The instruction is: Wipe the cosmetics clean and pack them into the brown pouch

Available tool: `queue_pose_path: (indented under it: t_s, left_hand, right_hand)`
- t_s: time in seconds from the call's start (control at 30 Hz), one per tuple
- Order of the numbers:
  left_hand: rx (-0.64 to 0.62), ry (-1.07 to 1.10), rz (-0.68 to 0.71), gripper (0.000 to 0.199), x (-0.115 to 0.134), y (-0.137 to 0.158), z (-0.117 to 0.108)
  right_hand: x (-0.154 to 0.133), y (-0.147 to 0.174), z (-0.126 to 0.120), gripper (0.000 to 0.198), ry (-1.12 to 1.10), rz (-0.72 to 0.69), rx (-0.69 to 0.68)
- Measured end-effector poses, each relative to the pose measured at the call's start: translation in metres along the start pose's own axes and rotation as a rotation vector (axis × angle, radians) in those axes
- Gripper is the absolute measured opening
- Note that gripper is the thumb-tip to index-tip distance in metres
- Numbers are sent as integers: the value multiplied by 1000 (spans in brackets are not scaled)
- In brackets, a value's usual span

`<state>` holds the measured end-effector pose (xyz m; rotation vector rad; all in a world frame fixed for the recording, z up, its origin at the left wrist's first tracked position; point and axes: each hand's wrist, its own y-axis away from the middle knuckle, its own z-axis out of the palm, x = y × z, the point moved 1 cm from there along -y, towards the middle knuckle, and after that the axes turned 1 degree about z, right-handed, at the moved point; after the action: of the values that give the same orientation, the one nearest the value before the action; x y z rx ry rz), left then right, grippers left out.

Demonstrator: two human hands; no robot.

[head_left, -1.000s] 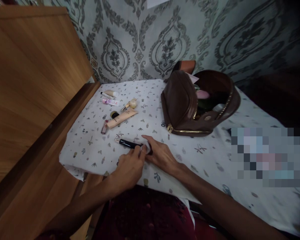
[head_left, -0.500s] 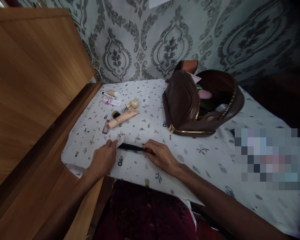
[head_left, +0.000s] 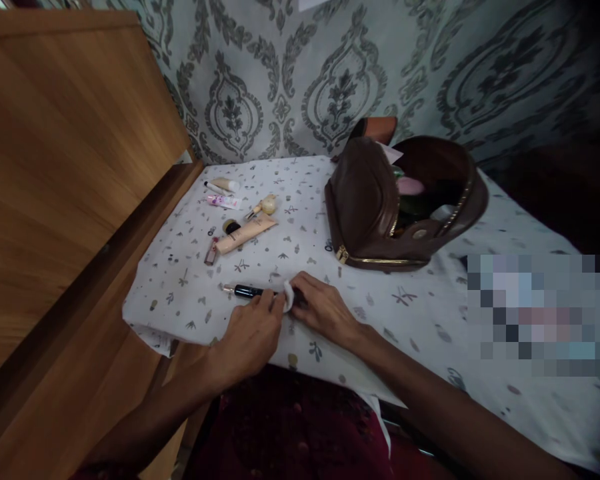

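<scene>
A slim, glossy black stick with a shiny pale tip lies crosswise just above the table cover, its tip pointing left. My right hand is closed around its right end, which the fingers hide. My left hand is closed over the stick close to the right hand, pinching a folded white wipe against it. Beyond the hands lie a peach squeeze tube, a small pink-capped bottle and a round dark-and-gold item.
An unzipped brown leather bag with items inside stands at the right back. Small tubes and a round yellowish bottle lie farther back. A wooden panel borders the left; a patterned wall rises behind. A blurred patch covers the right.
My left hand with the white wipe has slid right along the black stick, up to my right hand, uncovering the stick's pale left tip. My right hand has stayed nearly in place.
</scene>
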<state>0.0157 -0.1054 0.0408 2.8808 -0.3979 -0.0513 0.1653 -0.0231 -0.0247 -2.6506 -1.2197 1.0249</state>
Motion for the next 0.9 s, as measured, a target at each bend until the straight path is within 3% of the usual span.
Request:
queue_pose_path:
  t_s: [0.13,0.3,0.5,0.63,0.77,0.9]
  left_hand:
    - [-24,-35,-111,47,-16,6,-2]
    - [-77,-51,-238,42,-43,14,-10]
    - [-75,-53,-292,35,-68,22,-11]
    - [-69,-18,-224,32,-56,20,-14]
    - [-1,48,-61,30,-29,12,-16]
    - [91,86,38,29,-24,5,-11]
  right_hand:
    - [-3,0,0,34,5,-23,-28]
    - [-5,-1,1,24,32,-5,-70]
    - [-9,-3,-1,19,-45,15,-99]
    - [-10,-3,1,11,-156,63,-109]
    - [-8,-2,3,2,-234,26,-59]
    - [-9,-2,0,22,-358,-38,20]
